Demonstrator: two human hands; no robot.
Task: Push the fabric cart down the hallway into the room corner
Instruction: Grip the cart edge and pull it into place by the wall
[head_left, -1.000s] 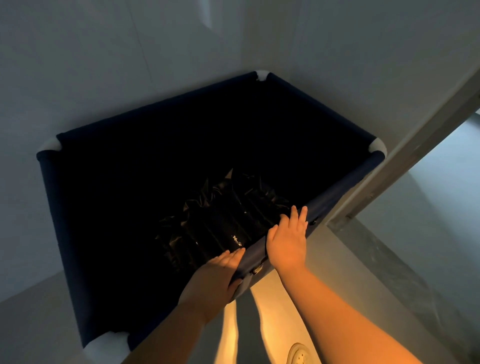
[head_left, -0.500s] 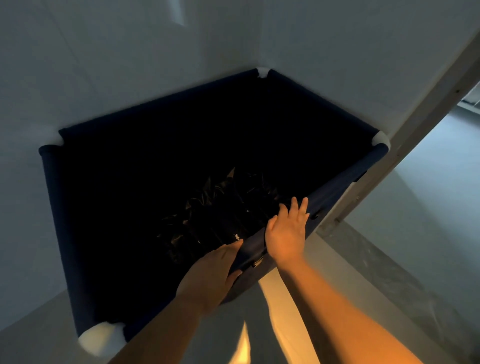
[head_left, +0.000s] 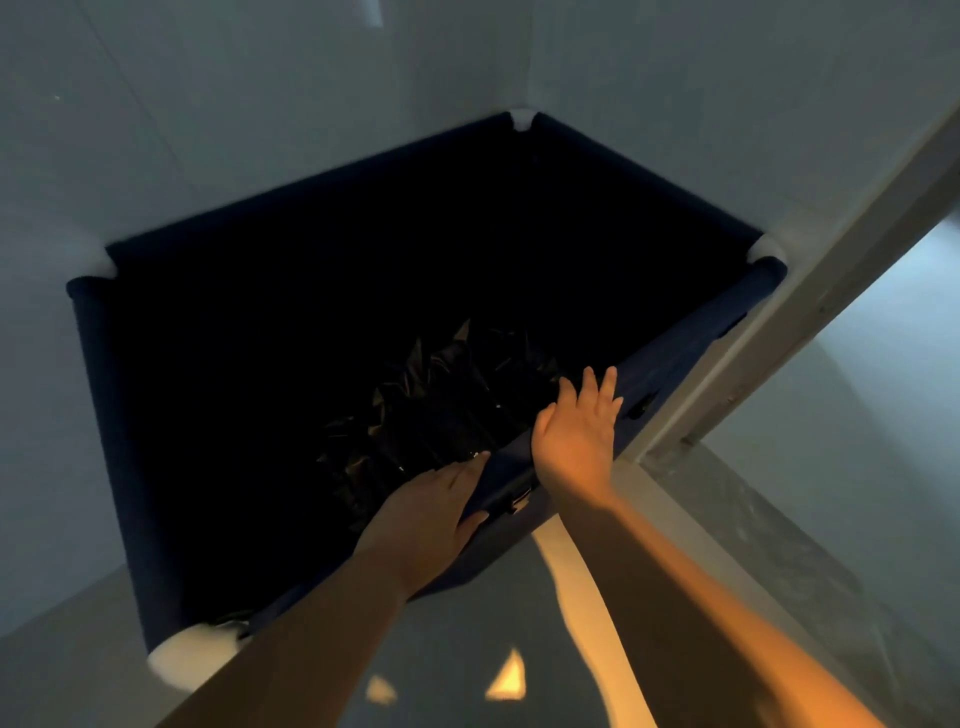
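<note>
The fabric cart (head_left: 691, 332) is a deep navy cloth bin with white corner joints. It stands in the corner where two pale walls meet, its far corner joint (head_left: 521, 120) at the wall junction. Crumpled black plastic (head_left: 452, 400) lies at its dark bottom. My left hand (head_left: 431, 519) grips the near rim, fingers on top and thumb wrapped around the outside. My right hand (head_left: 576, 431) lies flat on the same rim a little further right, with its fingers spread.
A pale door frame (head_left: 779, 332) runs diagonally just right of the cart's right corner joint (head_left: 766, 253). Beyond it is an opening onto a lighter floor, with a grey stone threshold strip (head_left: 753, 519). Warm light patches fall on the floor near my arms.
The cart has slid further into the corner, closing the gap to the back walls and the door frame. Both hands stay on the near rim.
</note>
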